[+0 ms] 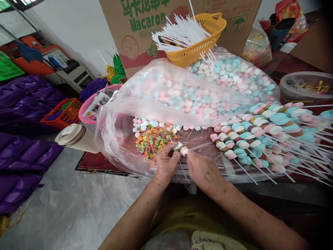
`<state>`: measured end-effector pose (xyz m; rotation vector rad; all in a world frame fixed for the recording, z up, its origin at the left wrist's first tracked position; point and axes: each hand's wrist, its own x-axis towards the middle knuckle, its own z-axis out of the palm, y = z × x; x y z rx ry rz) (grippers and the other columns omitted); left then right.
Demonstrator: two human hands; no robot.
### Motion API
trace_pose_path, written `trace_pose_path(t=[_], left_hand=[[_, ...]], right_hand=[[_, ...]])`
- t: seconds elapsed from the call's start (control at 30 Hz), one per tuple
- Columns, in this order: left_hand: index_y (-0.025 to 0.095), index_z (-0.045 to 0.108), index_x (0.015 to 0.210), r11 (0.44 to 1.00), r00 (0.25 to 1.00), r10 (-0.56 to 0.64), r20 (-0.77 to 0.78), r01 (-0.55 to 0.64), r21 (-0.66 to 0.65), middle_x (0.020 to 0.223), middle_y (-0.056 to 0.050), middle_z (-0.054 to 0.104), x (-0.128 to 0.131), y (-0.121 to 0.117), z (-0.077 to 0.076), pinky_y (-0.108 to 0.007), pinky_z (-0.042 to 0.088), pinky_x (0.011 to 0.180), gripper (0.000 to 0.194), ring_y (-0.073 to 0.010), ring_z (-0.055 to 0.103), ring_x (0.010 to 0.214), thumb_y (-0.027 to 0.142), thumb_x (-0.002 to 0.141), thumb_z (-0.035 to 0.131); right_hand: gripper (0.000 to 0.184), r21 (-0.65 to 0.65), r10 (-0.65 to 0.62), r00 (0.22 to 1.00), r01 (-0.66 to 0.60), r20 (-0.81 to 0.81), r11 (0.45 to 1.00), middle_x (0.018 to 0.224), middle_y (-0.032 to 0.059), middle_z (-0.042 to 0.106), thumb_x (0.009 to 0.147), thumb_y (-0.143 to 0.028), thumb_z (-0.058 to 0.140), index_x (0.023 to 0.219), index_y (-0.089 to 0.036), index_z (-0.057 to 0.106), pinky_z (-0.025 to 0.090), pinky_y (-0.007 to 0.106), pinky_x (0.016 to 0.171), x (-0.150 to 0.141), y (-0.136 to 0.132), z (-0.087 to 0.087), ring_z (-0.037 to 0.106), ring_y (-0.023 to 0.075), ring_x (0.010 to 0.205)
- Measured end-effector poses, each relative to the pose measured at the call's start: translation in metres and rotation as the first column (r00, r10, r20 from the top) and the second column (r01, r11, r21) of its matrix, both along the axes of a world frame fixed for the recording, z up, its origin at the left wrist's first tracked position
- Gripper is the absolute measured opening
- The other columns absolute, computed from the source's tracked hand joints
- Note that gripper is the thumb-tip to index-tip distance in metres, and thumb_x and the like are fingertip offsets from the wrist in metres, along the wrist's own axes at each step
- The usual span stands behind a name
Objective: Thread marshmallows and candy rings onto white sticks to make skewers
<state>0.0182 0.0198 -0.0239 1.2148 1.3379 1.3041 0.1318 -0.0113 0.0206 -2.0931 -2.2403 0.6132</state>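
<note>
Between my two hands is a short candy skewer (183,150), a thin white stick threaded with white and pink marshmallows and a ring candy. My left hand (166,163) pinches its upper left end, near a pale marshmallow on the stick. Closed around the lower right end is my right hand (204,170), which hides that part of the stick. Just left of my fingers lies a heap of colourful ring candies (149,140), with loose marshmallows (154,123) behind it. Finished-looking skewers (260,135) are piled to the right, their sticks pointing right.
A large clear plastic bag (156,80) of marshmallows spreads across the table. Behind stand a yellow basket (192,55) of white sticks and a cardboard box (111,21). A lidded paper cup (85,140) and pink basket (87,104) are left; a round plastic tub (293,92) is right.
</note>
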Motion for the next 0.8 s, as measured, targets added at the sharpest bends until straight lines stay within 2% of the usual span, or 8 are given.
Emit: trace_pose_path(t=[0.1, 0.2, 0.27, 0.37, 0.43, 0.53, 0.7, 0.8], left_hand=[[0.022, 0.065, 0.100, 0.997, 0.992, -0.067, 0.107, 0.064, 0.034, 0.102, -0.003, 0.067, -0.006, 0.002, 0.003, -0.033, 0.045, 0.090, 0.033, -0.0172, 0.060, 0.095, 0.017, 0.067, 0.064], [0.024, 0.056, 0.107, 0.993, 0.899, -0.079, 0.431, 0.111, -0.048, 0.105, -0.004, 0.063, -0.005, 0.004, 0.015, -0.034, 0.048, 0.084, 0.038, -0.0172, 0.061, 0.093, 0.026, 0.071, 0.065], [0.021, 0.057, 0.100, 0.975, 0.810, -0.039, 0.585, 0.159, -0.156, 0.092, -0.004, 0.064, 0.000, 0.006, 0.023, -0.033, 0.050, 0.077, 0.031, -0.0163, 0.063, 0.083, 0.035, 0.073, 0.063], [0.017, 0.057, 0.086, 0.942, 0.743, 0.059, 0.667, 0.179, -0.283, 0.067, 0.001, 0.058, 0.010, 0.007, 0.029, -0.028, 0.050, 0.065, 0.026, -0.0110, 0.059, 0.060, 0.037, 0.072, 0.065], [0.017, 0.054, 0.081, 0.936, 0.697, 0.104, 0.709, 0.172, -0.307, 0.060, 0.004, 0.052, 0.014, 0.006, 0.030, -0.024, 0.048, 0.061, 0.023, -0.0072, 0.052, 0.050, 0.033, 0.070, 0.068], [0.016, 0.051, 0.074, 0.942, 0.651, 0.110, 0.751, 0.172, -0.288, 0.057, 0.006, 0.049, 0.022, 0.000, 0.026, -0.023, 0.046, 0.058, 0.023, -0.0051, 0.045, 0.046, 0.034, 0.072, 0.067], [0.017, 0.042, 0.063, 0.950, 0.656, 0.092, 0.749, 0.166, -0.263, 0.053, 0.005, 0.043, 0.046, -0.012, 0.012, -0.022, 0.043, 0.058, 0.032, -0.0064, 0.045, 0.049, 0.041, 0.077, 0.060], [0.017, 0.046, 0.070, 0.962, 0.797, -0.005, 0.604, 0.170, -0.216, 0.059, 0.004, 0.046, 0.048, -0.005, 0.011, -0.022, 0.042, 0.059, 0.029, -0.0074, 0.045, 0.053, 0.043, 0.080, 0.056]], right_hand=[[0.020, 0.077, 0.026, 0.984, -0.013, -0.175, 0.997, 0.079, 0.0104, 0.065, 0.087, -0.014, 0.035, 0.082, -0.014, 0.054, 0.035, 0.027, 0.063, 0.009, 0.005, -0.014, 0.060, 0.0189, 0.073], [0.023, 0.198, 0.060, 0.930, 0.014, -0.363, 0.980, 0.075, 0.0079, 0.059, 0.088, -0.019, 0.035, 0.071, -0.017, 0.051, 0.036, 0.026, 0.065, 0.020, 0.003, -0.022, 0.056, 0.0166, 0.071], [0.024, 0.235, 0.131, 0.884, -0.025, -0.449, 0.972, 0.071, 0.0055, 0.056, 0.088, -0.021, 0.034, 0.067, -0.018, 0.047, 0.035, 0.026, 0.063, 0.022, -0.003, -0.024, 0.052, 0.0151, 0.067], [0.024, 0.208, 0.145, 0.842, -0.040, -0.520, 0.977, 0.061, 0.0007, 0.052, 0.088, -0.023, 0.033, 0.067, -0.020, 0.044, 0.032, 0.025, 0.056, 0.018, -0.015, -0.027, 0.045, 0.0128, 0.057], [0.023, 0.195, 0.099, 0.840, 0.008, -0.533, 0.981, 0.057, -0.0012, 0.049, 0.089, -0.024, 0.033, 0.069, -0.020, 0.044, 0.030, 0.024, 0.053, 0.015, -0.022, -0.029, 0.041, 0.0119, 0.052], [0.025, 0.271, 0.107, 0.847, 0.046, -0.521, 0.961, 0.057, -0.0006, 0.049, 0.088, -0.022, 0.033, 0.064, -0.020, 0.040, 0.030, 0.024, 0.052, 0.012, -0.028, -0.034, 0.041, 0.0116, 0.051], [0.023, 0.405, 0.128, 0.884, 0.074, -0.450, 0.911, 0.060, 0.0035, 0.056, 0.084, -0.019, 0.034, 0.063, -0.021, 0.041, 0.033, 0.025, 0.055, 0.010, -0.021, -0.042, 0.049, 0.0139, 0.055], [0.021, 0.361, 0.078, 0.893, 0.098, -0.442, 0.927, 0.063, 0.0048, 0.058, 0.083, -0.020, 0.034, 0.064, -0.021, 0.043, 0.035, 0.026, 0.056, 0.022, -0.006, -0.039, 0.052, 0.0149, 0.057]])
